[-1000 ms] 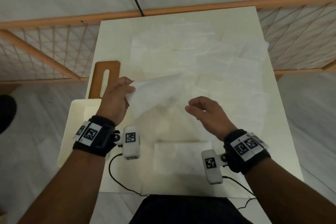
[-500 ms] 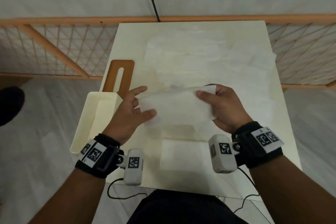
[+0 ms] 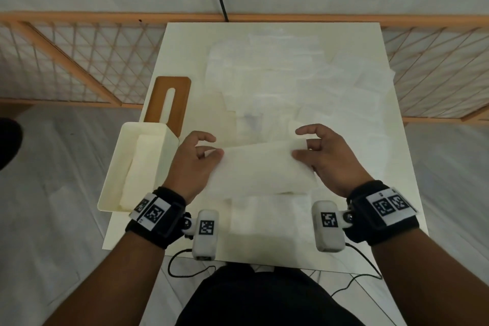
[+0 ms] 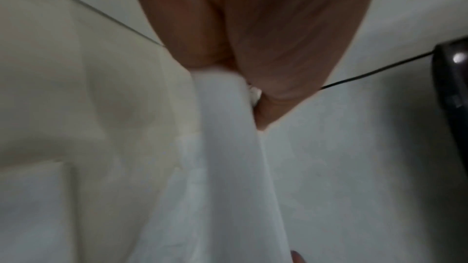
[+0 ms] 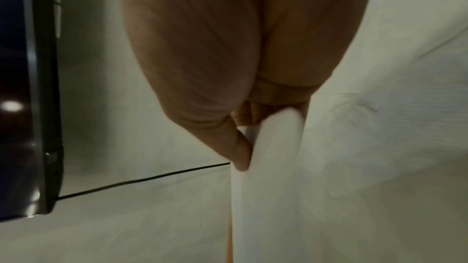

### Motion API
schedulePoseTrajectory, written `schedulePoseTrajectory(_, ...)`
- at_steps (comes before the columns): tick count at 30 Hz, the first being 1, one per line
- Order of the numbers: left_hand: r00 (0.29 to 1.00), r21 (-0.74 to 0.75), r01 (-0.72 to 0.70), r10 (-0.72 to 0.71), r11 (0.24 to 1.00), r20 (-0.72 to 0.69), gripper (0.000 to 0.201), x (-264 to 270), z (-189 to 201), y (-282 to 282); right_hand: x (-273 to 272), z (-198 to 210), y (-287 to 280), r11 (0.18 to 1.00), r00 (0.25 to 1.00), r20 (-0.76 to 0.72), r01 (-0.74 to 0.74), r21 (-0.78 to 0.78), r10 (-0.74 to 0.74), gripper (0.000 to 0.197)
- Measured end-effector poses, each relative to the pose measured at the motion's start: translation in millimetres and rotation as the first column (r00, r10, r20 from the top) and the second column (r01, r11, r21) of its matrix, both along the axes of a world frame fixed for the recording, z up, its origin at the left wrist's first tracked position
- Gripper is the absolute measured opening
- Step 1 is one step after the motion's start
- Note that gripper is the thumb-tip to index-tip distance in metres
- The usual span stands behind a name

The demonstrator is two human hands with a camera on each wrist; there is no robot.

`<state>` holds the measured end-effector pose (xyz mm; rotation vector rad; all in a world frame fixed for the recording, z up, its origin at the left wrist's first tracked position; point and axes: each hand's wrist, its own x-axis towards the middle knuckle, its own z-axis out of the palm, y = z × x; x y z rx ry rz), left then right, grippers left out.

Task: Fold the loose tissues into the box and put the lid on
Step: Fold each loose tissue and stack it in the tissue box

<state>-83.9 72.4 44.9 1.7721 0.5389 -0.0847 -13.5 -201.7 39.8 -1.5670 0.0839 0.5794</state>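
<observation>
Tissue (image 3: 260, 167), white and folded over, hangs stretched between our hands above the table (image 3: 391, 167). Our left hand (image 3: 190, 164) pinches its left end, our right hand (image 3: 328, 159) its right end. Beyond, loose tissues (image 3: 285, 82) spread out; the open box (image 3: 119, 167) sits left, its lid (image 3: 169, 99) behind.

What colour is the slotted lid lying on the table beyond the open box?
Brown, wood-like, with one long slot: the lid shows best in the head view, beyond the cream box.

Box (image 3: 148, 137) sits left of table (image 3: 182, 40), lid (image 3: 169, 100) behind it.
</observation>
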Motion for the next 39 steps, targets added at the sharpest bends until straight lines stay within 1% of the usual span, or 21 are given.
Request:
schedulePoseTrajectory(2, 0.999, 0.112, 0.01, -0.005, 0.994, -0.045, 0.013, -4, -15, -1, -7, -8, -2, 0.998, 0.999, -0.008, 0.042, -0.055, -0.043, 0.033)
schedulePoseTrajectory(4, 0.992, 0.207, 0.093, -0.073, 0.974, -0.1, 0.023, -10, -29, -3, -14, -22, -6, 0.991, 0.998, -0.012, 0.061, -0.119, -0.063, 0.028)
schedulePoseTrajectory(6, 0.974, 0.212, 0.173, -0.135, 0.962, -0.182, 0.033, -20, -40, -7, -24, -39, -13, 0.963, 0.999, 0.041, -0.008, -0.27, 0.02, 0.022)
schedulePoseTrajectory(7, 0.961, 0.199, 0.211, -0.166, 0.957, -0.222, 0.033, -25, -46, -8, -29, -48, -17, 0.939, 0.996, 0.049, -0.051, -0.34, 0.072, 0.023)
schedulePoseTrajectory(8, 0.946, 0.197, 0.254, -0.201, 0.947, -0.254, 0.029, -30, -52, -9, -34, -56, -21, 0.912, 0.993, 0.032, -0.094, -0.398, 0.117, 0.022)
schedulePoseTrajectory(10, 0.909, 0.236, 0.36, -0.281, 0.903, -0.309, 0.022, -39, -63, -12, -46, -68, -27, 0.861, 0.982, -0.026, -0.178, -0.476, 0.188, 0.021)
schedulePoseTrajectory(12, 0.883, 0.282, 0.42, -0.316, 0.862, -0.347, 0.018, -47, -74, -17, -56, -78, -29, 0.8, 0.97, -0.042, -0.221, -0.558, 0.239, 0.021)
schedulePoseTrajectory(15, 0.886, 0.348, 0.419, -0.294, 0.839, -0.358, 0.011, -52, -88, -22, -64, -85, -30, 0.714, 0.952, -0.037, -0.253, -0.653, 0.303, 0.019)
schedulePoseTrajectory(17, 0.889, 0.371, 0.417, -0.286, 0.83, -0.358, 0.01, -52, -96, -24, -64, -88, -30, 0.679, 0.946, -0.023, -0.248, -0.691, 0.322, 0.02)
schedulePoseTrajectory(20, 0.899, 0.393, 0.398, -0.266, 0.829, -0.348, 0.011, -50, -103, -26, -63, -92, -29, 0.674, 0.95, -0.005, -0.226, -0.703, 0.314, 0.019)
schedulePoseTrajectory(24, 0.905, 0.436, 0.394, -0.258, 0.809, -0.339, 0.011, -47, -114, -26, -63, -98, -23, 0.656, 0.946, 0.016, -0.211, -0.724, 0.323, 0.018)
schedulePoseTrajectory(27, 0.904, 0.451, 0.4, -0.264, 0.798, -0.335, 0.013, -46, -118, -28, -63, -102, -18, 0.624, 0.935, 0.011, -0.228, -0.748, 0.356, 0.021)
schedulePoseTrajectory(30, 0.914, 0.45, 0.378, -0.249, 0.809, -0.32, 0.016, -45, -117, -29, -63, -105, -17, 0.613, 0.933, 0.034, -0.207, -0.762, 0.358, 0.022)
schedulePoseTrajectory(32, 0.928, 0.45, 0.327, -0.193, 0.831, -0.318, 0.018, -45, -114, -29, -64, -105, -19, 0.606, 0.948, 0.048, -0.16, -0.779, 0.313, 0.02)
schedulePoseTrajectory(34, 0.922, 0.442, 0.3, -0.138, 0.845, -0.363, 0.019, -47, -112, -29, -65, -103, -23, 0.563, 0.969, -0.012, -0.154, -0.812, 0.247, 0.021)
schedulePoseTrajectory(36, 0.902, 0.437, 0.318, -0.126, 0.841, -0.413, 0.017, -48, -111, -31, -67, -102, -26, 0.519, 0.971, -0.096, -0.199, -0.831, 0.218, 0.023)
schedulePoseTrajectory(37, 0.898, 0.439, 0.326, -0.129, 0.837, -0.421, 0.015, -49, -111, -32, -68, -102, -26, 0.506, 0.968, -0.124, -0.222, -0.834, 0.22, 0.023)
schedulePoseTrajectory(39, 0.896, 0.446, 0.332, -0.13, 0.831, -0.424, 0.011, -48, -113, -35, -67, -102, -23, 0.505, 0.963, -0.142, -0.242, -0.829, 0.229, 0.021)
